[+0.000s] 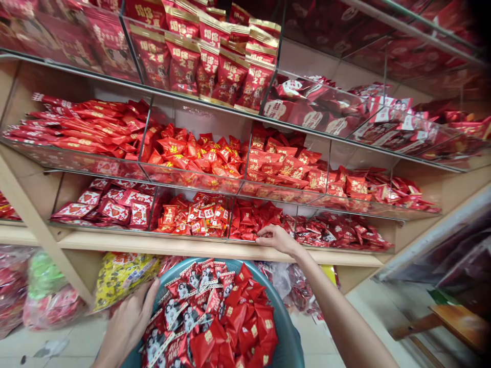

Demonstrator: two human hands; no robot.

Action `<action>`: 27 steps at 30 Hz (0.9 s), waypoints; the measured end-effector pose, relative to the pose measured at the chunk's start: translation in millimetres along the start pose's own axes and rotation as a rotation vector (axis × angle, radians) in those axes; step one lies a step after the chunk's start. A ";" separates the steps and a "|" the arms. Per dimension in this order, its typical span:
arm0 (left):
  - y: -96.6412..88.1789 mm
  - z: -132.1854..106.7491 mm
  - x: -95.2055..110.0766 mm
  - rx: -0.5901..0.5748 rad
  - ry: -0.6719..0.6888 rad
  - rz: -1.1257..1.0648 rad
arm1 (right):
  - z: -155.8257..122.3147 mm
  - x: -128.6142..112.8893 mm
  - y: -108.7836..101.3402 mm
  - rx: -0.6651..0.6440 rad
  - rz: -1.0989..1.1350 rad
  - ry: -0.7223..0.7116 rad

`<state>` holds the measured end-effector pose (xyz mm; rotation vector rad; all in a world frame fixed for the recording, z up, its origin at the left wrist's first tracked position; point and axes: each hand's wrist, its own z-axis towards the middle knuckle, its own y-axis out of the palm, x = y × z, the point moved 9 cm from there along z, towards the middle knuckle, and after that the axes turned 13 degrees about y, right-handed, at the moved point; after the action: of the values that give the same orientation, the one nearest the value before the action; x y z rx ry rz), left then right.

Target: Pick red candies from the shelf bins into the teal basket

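Nearest the camera sits a round teal basin [287,329], heaped with small sealed sweets [215,317]: packs printed with a black-and-white picture on the left of the heap, plain red ones with gold marks on the right. At the basin's left rim rests the left hand [128,322], fingers released and spread flat against the rim and the edge of the heap, gripping nothing. On the floor left of it stand a green bag [42,276] and a yellow bag [123,276], both stuffed full.

Above runs a wooden shelf [184,245] carrying clear bins side by side. From the left, the first bin [107,207] holds red-and-white heart packs, the second [195,214] holds small red and gold squares, the third [249,217] holds plain red wraps, and the fourth [337,232] holds darker red packs. Higher shelves carry more bins of red sweets.

The right hand [276,238] reaches to the front lip of the third bin. Its fingers [264,234] bend down onto the red wraps there; whether they pinch one cannot be told.

These wraps look light, crinkly and slick, with soft give, so they likely slide over each other. A pinch at a sealed edge, or a loose scoop of several, seems the surest hold.
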<state>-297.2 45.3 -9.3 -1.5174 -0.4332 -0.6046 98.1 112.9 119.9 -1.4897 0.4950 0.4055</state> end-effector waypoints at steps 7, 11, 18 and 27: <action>-4.5 -1.3 4.4 0.019 -0.015 0.011 | 0.4 1.9 -0.3 -0.002 -0.023 -0.007; -6.3 -1.5 6.2 0.030 -0.005 0.008 | -2.3 -4.5 -4.5 0.082 -0.109 -0.026; -6.4 -0.5 4.7 0.034 -0.014 0.025 | -3.3 -11.5 -7.8 0.166 -0.241 -0.051; -3.2 -0.2 0.6 0.023 -0.001 -0.010 | 5.7 -8.8 -4.7 0.067 -0.278 -0.071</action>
<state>-298.8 45.2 -6.5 -1.4948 -0.4477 -0.6049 93.7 118.8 128.7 -1.4498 0.2379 0.2201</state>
